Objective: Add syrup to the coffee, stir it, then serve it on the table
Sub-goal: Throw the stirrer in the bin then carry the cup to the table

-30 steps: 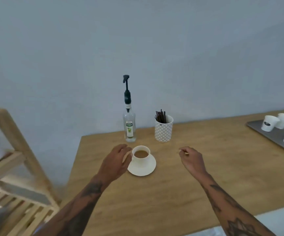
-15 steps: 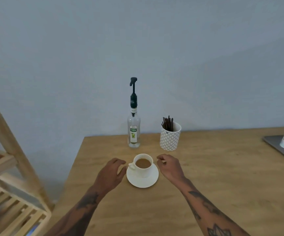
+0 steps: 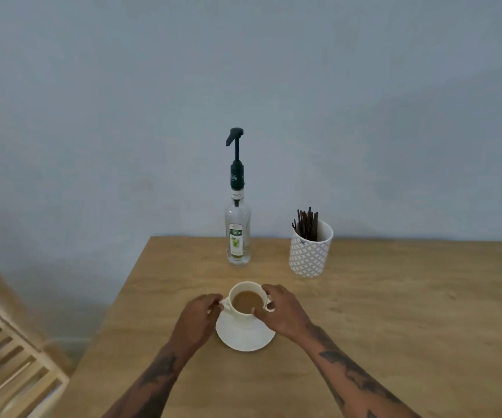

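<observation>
The right hand (image 3: 282,315) was beside the saucer half a second ago, and now it has closed in so its curled fingers and thumb wrap the round white cup (image 3: 248,298). The left hand (image 3: 198,319) has moved up too and pinches the little handle. The smooth cup, full of light brown coffee, sits on a flat round saucer (image 3: 245,336) on the wooden table (image 3: 394,327), in front of the tall glass syrup bottle (image 3: 237,233) with a dark pump and a patterned cup of dark stir sticks (image 3: 310,251).

Pale blue wall (image 3: 123,116), slatted wooden rack (image 3: 11,366)
</observation>
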